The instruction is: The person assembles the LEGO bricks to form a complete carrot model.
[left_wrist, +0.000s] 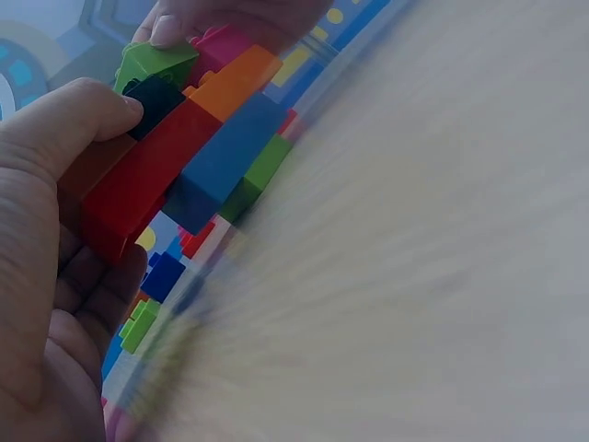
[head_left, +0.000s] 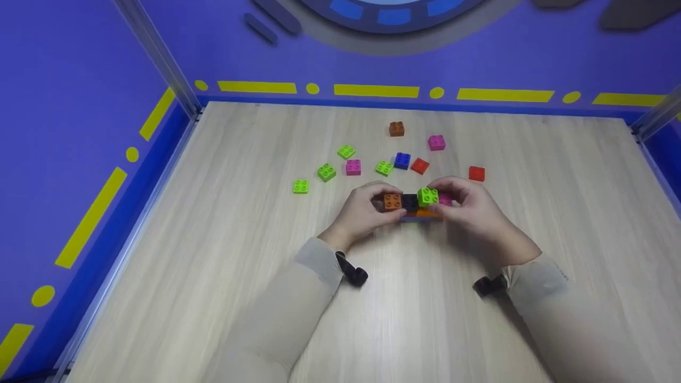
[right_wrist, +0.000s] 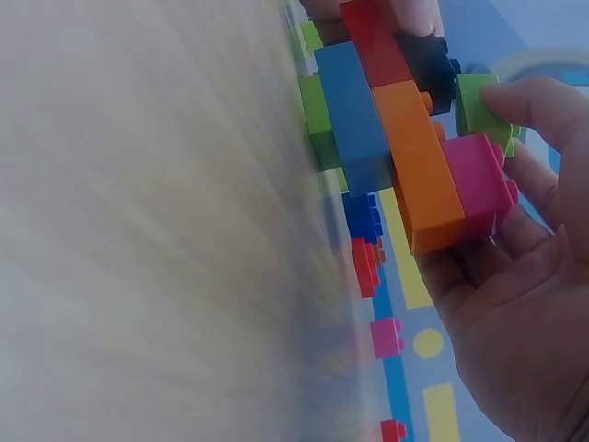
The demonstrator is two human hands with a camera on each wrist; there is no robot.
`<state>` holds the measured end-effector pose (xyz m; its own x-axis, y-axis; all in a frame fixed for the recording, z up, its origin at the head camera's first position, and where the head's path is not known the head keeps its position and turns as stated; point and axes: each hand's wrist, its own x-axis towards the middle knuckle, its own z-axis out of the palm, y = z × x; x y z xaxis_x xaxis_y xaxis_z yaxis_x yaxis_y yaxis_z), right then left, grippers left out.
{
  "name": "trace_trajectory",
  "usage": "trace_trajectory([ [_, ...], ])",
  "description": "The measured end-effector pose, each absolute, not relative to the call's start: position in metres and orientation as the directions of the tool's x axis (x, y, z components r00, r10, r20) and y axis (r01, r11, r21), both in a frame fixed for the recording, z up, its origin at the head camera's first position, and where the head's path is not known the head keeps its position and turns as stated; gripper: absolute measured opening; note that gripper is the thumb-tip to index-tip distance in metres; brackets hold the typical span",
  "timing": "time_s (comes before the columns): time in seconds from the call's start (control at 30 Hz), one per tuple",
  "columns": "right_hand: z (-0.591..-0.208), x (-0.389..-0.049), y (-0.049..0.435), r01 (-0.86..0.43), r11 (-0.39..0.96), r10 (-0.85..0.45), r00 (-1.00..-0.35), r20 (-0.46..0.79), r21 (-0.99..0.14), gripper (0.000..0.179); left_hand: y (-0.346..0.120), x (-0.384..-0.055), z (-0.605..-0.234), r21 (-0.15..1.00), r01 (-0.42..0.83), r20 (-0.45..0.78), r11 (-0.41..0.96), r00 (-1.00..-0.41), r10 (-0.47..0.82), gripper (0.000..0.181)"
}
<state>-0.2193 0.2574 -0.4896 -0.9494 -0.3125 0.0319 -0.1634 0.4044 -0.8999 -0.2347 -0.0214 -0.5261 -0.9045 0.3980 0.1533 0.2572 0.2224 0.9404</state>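
Both hands are at a stepped stack of toy building bricks in the middle of the table. A green brick [left_wrist: 256,180] lies at its bottom under a long blue brick [left_wrist: 225,164], with a long red brick [left_wrist: 152,180] and a long orange brick [right_wrist: 419,170] above. On top sit a brown brick [head_left: 392,201], a black brick [head_left: 409,202] and a pink brick [head_left: 446,201]. My left hand [head_left: 363,210] grips the stack's left end, thumb in front. My right hand [head_left: 477,211] pinches a bright green brick [head_left: 427,197] between the black and pink ones, tilted in the right wrist view.
Behind the stack lie loose bricks: several green ones [head_left: 326,172], two pink [head_left: 437,142], two red [head_left: 476,173], a blue one [head_left: 402,160] and a brown one [head_left: 397,128]. Blue-purple panels [head_left: 372,69] wall the table [head_left: 223,255] at the back and left.
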Motion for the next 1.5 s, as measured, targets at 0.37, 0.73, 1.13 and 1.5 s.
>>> trace_trajectory([
  [0.37,-0.486,-0.221,0.256,-0.180,0.425,-0.323,-0.946,0.037,-0.887,0.035,-0.023,-0.238,-0.524,0.933,0.274,0.174,0.234,-0.911,0.374,0.041],
  [0.73,-0.496,-0.215,0.261,-0.272,0.403,-0.318,-0.937,0.145,-0.874,0.032,-0.018,-0.236,-0.527,0.943,0.267,0.169,0.201,-0.899,0.404,0.038],
  [1.13,-0.502,-0.213,0.253,-0.299,0.476,-0.303,-0.939,0.165,-0.827,0.034,-0.021,-0.234,-0.531,0.936,0.266,0.161,0.232,-0.907,0.388,0.040],
  [1.5,-0.510,-0.214,0.255,-0.217,0.385,-0.288,-0.952,0.106,-0.897,0.033,-0.019,-0.234,-0.528,0.940,0.266,0.168,0.215,-0.907,0.387,0.041],
])
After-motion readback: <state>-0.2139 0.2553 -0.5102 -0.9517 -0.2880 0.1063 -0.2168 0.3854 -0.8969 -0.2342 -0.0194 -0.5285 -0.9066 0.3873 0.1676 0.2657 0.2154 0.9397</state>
